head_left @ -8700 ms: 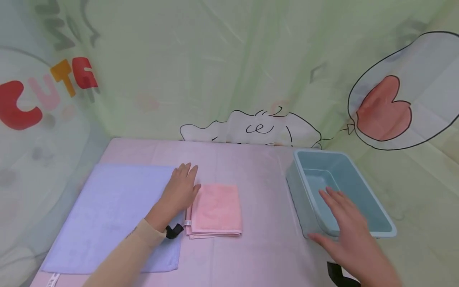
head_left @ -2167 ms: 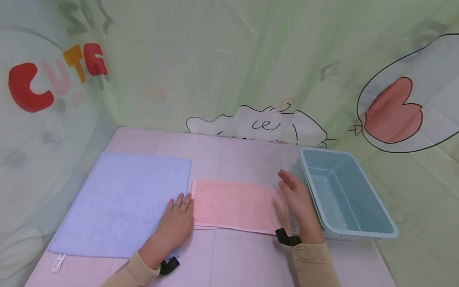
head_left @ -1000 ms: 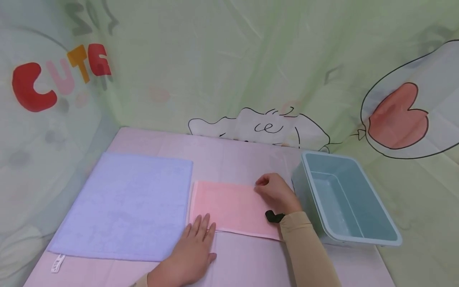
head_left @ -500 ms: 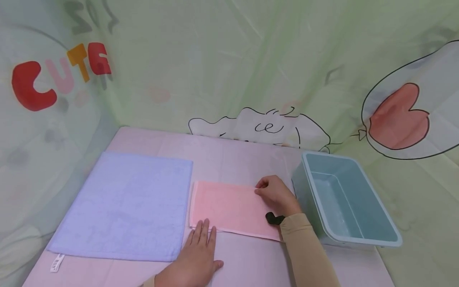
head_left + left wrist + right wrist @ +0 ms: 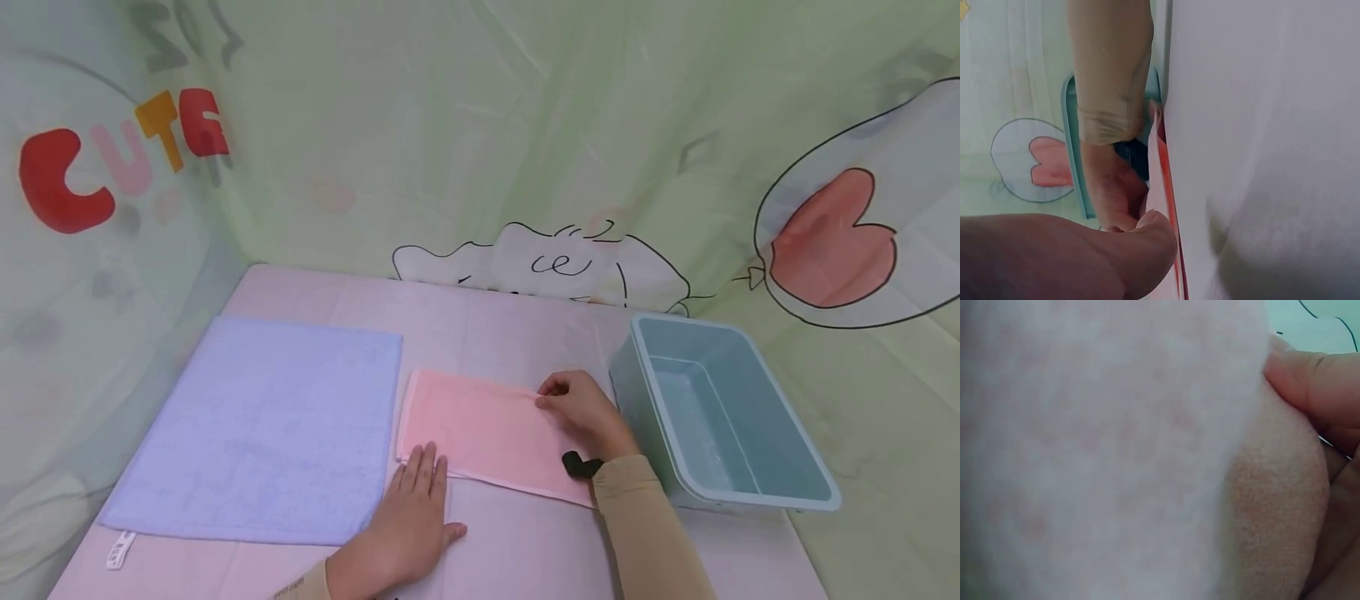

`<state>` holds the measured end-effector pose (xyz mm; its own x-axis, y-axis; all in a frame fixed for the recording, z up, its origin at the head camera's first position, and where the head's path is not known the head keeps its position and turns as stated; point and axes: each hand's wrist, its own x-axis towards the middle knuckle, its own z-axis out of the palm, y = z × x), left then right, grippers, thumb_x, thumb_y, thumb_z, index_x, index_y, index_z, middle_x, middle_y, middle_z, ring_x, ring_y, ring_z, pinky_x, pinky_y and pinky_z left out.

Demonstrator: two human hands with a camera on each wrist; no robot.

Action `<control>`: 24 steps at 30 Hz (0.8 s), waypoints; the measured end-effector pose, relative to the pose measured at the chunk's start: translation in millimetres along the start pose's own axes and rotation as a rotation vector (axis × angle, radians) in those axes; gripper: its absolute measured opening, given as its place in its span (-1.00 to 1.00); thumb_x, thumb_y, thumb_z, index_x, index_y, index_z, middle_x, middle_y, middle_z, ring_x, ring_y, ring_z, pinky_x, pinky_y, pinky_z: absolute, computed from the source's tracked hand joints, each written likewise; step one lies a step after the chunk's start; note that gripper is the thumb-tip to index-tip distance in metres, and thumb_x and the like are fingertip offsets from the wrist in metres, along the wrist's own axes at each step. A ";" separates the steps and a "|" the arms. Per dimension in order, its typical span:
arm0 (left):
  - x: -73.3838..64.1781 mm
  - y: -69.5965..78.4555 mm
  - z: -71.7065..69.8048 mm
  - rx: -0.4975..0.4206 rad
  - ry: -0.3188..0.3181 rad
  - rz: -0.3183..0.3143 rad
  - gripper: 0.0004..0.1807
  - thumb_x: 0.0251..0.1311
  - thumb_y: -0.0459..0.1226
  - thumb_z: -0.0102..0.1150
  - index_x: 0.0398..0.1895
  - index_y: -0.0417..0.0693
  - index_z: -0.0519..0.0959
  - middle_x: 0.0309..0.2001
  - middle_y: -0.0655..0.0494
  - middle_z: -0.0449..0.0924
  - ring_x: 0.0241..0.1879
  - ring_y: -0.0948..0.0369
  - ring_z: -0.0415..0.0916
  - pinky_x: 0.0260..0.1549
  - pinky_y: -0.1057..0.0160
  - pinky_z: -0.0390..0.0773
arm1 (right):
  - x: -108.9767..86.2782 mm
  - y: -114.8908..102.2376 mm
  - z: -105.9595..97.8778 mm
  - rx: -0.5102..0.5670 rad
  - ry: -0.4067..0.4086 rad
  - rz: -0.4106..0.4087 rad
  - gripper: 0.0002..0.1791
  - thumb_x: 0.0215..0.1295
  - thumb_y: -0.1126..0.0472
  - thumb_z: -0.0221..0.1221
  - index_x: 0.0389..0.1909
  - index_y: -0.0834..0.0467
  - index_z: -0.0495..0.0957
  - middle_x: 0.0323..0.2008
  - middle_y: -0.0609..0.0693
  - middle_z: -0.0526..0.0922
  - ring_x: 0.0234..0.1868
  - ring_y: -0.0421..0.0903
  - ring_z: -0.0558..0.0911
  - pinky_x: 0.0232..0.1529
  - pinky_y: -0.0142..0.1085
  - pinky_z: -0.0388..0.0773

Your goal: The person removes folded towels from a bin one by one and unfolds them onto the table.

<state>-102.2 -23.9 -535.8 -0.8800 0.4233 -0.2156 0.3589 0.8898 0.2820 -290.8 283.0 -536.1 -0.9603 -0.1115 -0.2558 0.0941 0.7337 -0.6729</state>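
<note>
A pink towel (image 5: 472, 425), folded into a rectangle, lies in the middle of the table. At its far edge my right hand (image 5: 583, 410) pinches the cloth between thumb and fingertips. In the right wrist view the thumb (image 5: 1322, 381) presses on the towel's edge, and pale cloth (image 5: 1097, 450) fills much of that picture. My left hand (image 5: 408, 521) rests palm down, straight fingertips on the towel's near edge. The left wrist view shows this edge side on, with the towel's layers (image 5: 1163, 169) slightly parted.
A light blue-violet towel (image 5: 262, 425) lies spread flat on the left, its white tag (image 5: 120, 550) at the near corner. On the right stands a blue-green plastic bin (image 5: 652, 417), close beside the right forearm. A printed curtain (image 5: 450, 125) hangs behind the pink-covered table (image 5: 517, 550).
The pink towel, earlier a small folded square, is now opened wider to the right. My right hand came from over the bin to pinch its far edge; my left hand moved to its near edge.
</note>
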 end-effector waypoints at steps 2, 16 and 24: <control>1.1 -2.3 -2.0 -0.003 0.006 0.006 0.04 0.52 0.28 0.05 0.69 -0.34 0.10 0.73 -0.38 -0.12 0.74 -0.25 -0.12 0.65 -0.24 0.16 | -1.2 -0.1 0.5 0.015 0.004 0.002 -0.93 0.39 0.20 0.43 -0.19 0.10 0.77 -0.21 0.03 0.73 -0.14 0.01 0.55 -0.17 -0.26 0.50; 9.9 -15.5 -16.8 -0.054 -0.035 0.008 0.02 0.54 0.24 0.07 0.70 -0.35 0.08 0.74 -0.35 -0.15 0.75 -0.22 -0.15 0.69 -0.21 0.07 | -10.7 4.9 2.8 0.099 0.005 -0.003 -0.94 0.37 0.24 0.44 -0.20 0.12 0.77 -0.22 0.05 0.71 -0.15 0.03 0.55 -0.18 -0.25 0.53; 21.0 -23.6 -19.4 -0.064 -0.053 0.014 0.01 0.55 0.22 0.05 0.71 -0.34 0.06 0.75 -0.33 -0.16 0.76 -0.21 -0.17 0.69 -0.20 0.07 | -17.6 8.2 4.6 0.066 0.038 -0.018 -0.90 0.38 0.21 0.44 -0.18 0.13 0.76 -0.21 0.05 0.69 -0.12 0.02 0.56 -0.14 -0.25 0.52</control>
<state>-135.2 -39.4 -528.9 -0.8567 0.4454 -0.2603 0.3486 0.8717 0.3444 -271.9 287.9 -540.3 -0.9711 -0.0979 -0.2175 0.0924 0.6862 -0.7215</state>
